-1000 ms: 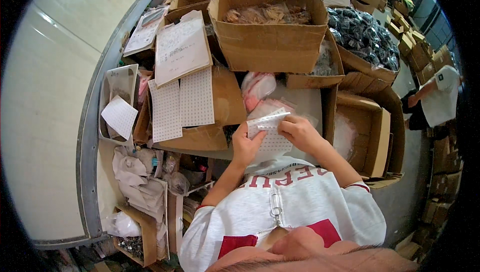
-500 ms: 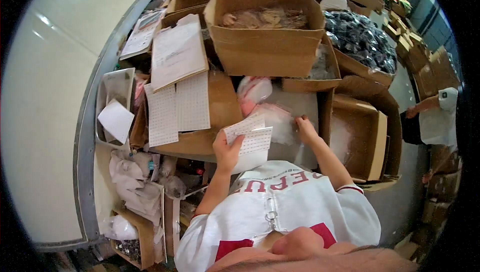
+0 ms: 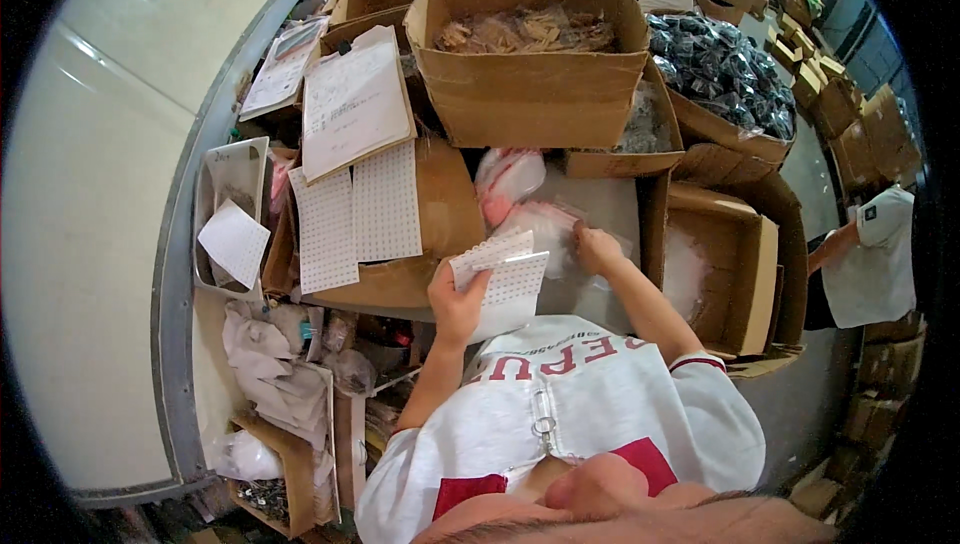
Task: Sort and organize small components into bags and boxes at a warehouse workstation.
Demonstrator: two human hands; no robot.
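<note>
My left hand (image 3: 457, 304) is closed round folded sheets of small printed labels (image 3: 512, 289), thumb on top. To its right, my right hand (image 3: 600, 250) has its fingers pinched together at the right edge of a stack of clear plastic bags (image 3: 548, 232) with pinkish edges. The bags lie on the grey work surface (image 3: 607, 206). Just behind them sits a bundled white and pink plastic bag (image 3: 510, 182). More label sheets (image 3: 386, 206) lie on cardboard to the left, partly under a clipboard with papers (image 3: 357, 99).
A large cardboard box (image 3: 530, 94) of brown wrapped pieces stands behind the bags. Dark wrapped items (image 3: 720, 74) fill a box at the back right. An open box (image 3: 735, 274) stands at right, a white bin (image 3: 232, 166) at left. Another person (image 3: 868, 254) is at far right.
My right hand has moved left and slightly away from me, onto the edge of the bag stack. The left hand keeps the label sheets almost in place. The person at right has shifted slightly.
</note>
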